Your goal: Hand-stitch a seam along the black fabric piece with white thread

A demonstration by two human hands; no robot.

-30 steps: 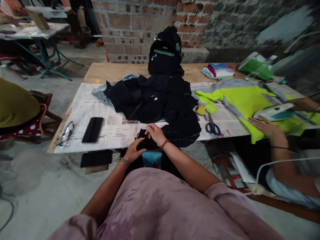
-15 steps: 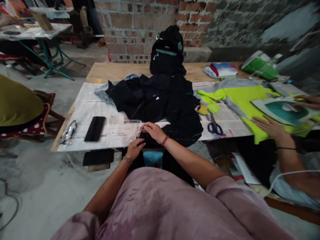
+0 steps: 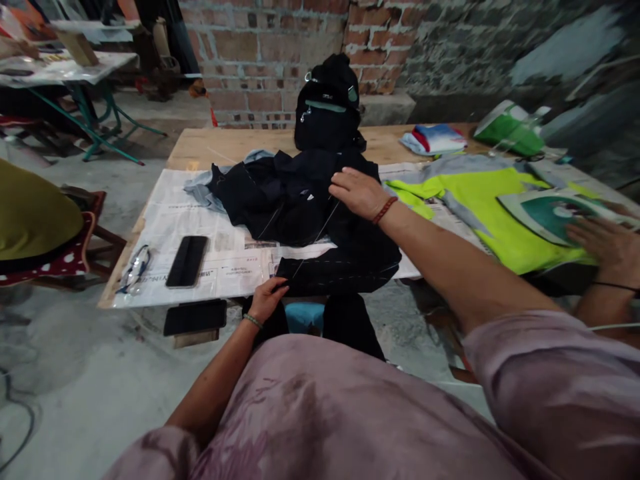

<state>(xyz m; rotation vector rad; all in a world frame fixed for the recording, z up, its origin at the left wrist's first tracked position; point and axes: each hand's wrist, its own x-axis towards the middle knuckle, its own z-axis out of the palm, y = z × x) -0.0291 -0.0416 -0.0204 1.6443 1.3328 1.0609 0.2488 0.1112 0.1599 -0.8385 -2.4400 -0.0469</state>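
My left hand point(image 3: 266, 301) is closed at the near table edge, pinching the corner of a black garment point(image 3: 340, 270) marked with white basting stitches. A taut white thread point(image 3: 323, 227) climbs from the cloth close to that hand. Its upper end meets my right hand point(image 3: 357, 192), raised over the garment with thumb and fingers pinched together. Any needle in those fingertips is too small to make out. The rest of the black cloth lies crumpled across newspaper point(image 3: 233, 263), over some light blue fabric point(image 3: 197, 189).
Left of the garment are a phone point(image 3: 187, 261) and glasses point(image 3: 134, 270); another phone point(image 3: 195, 317) lies below the table edge. A black backpack point(image 3: 327, 110) stands behind. To the right, a co-worker's hand point(image 3: 613, 247) is at an iron point(image 3: 545, 217) on a yellow garment point(image 3: 465, 193).
My right hand has moved up and to the right, away from my left hand, drawing the thread out straight. My left hand stays at the cloth corner. The co-worker's hands have shifted at the iron.
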